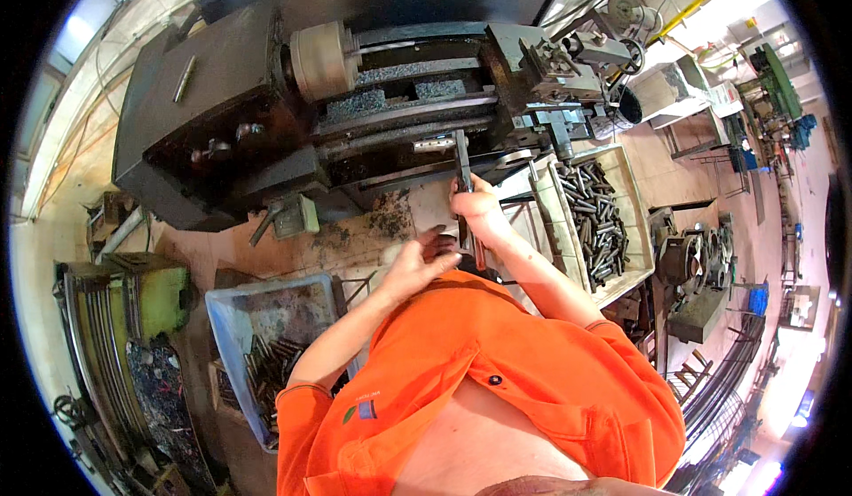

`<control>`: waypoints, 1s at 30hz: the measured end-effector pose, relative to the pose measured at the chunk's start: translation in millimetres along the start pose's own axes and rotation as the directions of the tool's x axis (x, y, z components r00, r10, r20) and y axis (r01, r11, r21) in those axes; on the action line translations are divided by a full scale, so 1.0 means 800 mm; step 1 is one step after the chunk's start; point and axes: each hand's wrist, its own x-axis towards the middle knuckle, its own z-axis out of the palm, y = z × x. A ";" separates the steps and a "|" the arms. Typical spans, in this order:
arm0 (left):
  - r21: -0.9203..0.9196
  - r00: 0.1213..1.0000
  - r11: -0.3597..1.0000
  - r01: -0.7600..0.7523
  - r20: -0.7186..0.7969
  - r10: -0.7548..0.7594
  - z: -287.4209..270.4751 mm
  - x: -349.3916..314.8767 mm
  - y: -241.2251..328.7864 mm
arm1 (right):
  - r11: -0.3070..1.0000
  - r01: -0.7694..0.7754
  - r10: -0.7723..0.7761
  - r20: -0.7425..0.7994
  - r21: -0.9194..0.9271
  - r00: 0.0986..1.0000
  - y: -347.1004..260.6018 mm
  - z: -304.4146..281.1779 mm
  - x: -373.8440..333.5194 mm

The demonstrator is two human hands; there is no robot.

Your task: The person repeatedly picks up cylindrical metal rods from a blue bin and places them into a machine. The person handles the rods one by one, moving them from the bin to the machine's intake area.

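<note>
One long dark tool (pixel 462 169) is gripped in the right hand (pixel 479 205), in front of one big lathe (pixel 404 111), with the fingers wrapped around it. The left hand (pixel 419 271) is held close by, fingers bent; whether anything is pinched there cannot be told. One pale crate (pixel 560 230) and one blue bin (pixel 229 336) are seen, with too many metal rods (pixel 596 221) to be counted.

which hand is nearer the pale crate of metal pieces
The right. The right hand, gripping a long dark tool, is to the left of the pale crate; the left hand is farther left, close to the orange shirt.
</note>
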 end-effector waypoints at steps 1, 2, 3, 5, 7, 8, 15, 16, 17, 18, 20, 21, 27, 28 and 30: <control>-0.012 1.000 1.000 0.001 0.027 -0.001 0.011 0.008 0.005 | 1.000 -0.005 0.005 -0.035 -0.026 0.999 -0.006 0.000 0.008; 0.045 0.995 0.999 0.004 0.096 -0.008 0.014 0.019 0.014 | 1.000 -0.016 0.017 -0.054 0.011 0.998 -0.013 0.000 0.015; 0.026 0.989 1.000 -0.013 0.148 0.009 0.014 0.036 -0.001 | 1.000 -0.007 0.008 -0.077 0.014 0.997 -0.011 -0.004 0.023; -0.022 0.990 0.998 -0.052 0.129 0.054 0.014 0.064 -0.013 | 0.999 0.018 -0.014 -0.118 0.029 0.993 -0.007 -0.010 0.045; -0.022 0.990 0.998 -0.052 0.129 0.054 0.010 0.092 -0.005 | 0.994 0.042 -0.028 -0.137 0.098 0.990 -0.011 -0.009 0.067; -0.091 0.991 0.995 -0.031 0.124 0.042 0.009 0.106 0.006 | 0.996 0.033 -0.022 -0.124 0.086 0.992 -0.015 -0.012 0.078; -0.202 0.997 0.976 0.078 0.028 -0.074 -0.001 0.196 0.055 | 0.993 0.046 -0.042 -0.039 0.105 0.998 -0.053 -0.034 0.158; -0.194 0.999 0.980 0.043 -0.012 -0.046 -0.001 0.205 0.058 | 0.996 0.049 -0.048 -0.015 0.081 0.999 -0.055 -0.039 0.168; -0.183 0.998 0.983 0.009 -0.052 -0.018 -0.001 0.214 0.061 | 0.997 0.052 -0.053 0.010 0.058 0.999 -0.057 -0.042 0.178; -0.163 0.994 0.987 0.002 -0.109 -0.020 -0.002 0.222 0.065 | 0.998 0.068 -0.068 0.012 0.016 0.998 -0.058 -0.045 0.189; -0.178 0.992 0.980 0.087 -0.075 -0.102 -0.004 0.231 0.087 | 0.999 0.050 -0.050 0.001 -0.015 0.999 -0.066 -0.047 0.201; -0.185 0.988 0.974 0.131 -0.055 -0.144 -0.005 0.234 0.093 | 0.998 0.058 -0.058 0.006 -0.025 0.998 -0.070 -0.046 0.205; -0.282 0.993 0.958 0.048 -0.090 -0.077 -0.004 0.243 0.098 | 0.972 0.132 -0.126 0.044 -0.194 0.991 -0.069 -0.047 0.234; -0.284 0.992 0.956 0.071 -0.078 -0.097 -0.008 0.241 0.099 | 0.974 0.122 -0.114 0.050 -0.193 0.992 -0.076 -0.043 0.231; -0.272 0.992 0.962 0.035 -0.104 -0.066 -0.011 0.236 0.102 | 0.977 0.101 -0.090 0.064 -0.189 0.994 -0.090 -0.031 0.224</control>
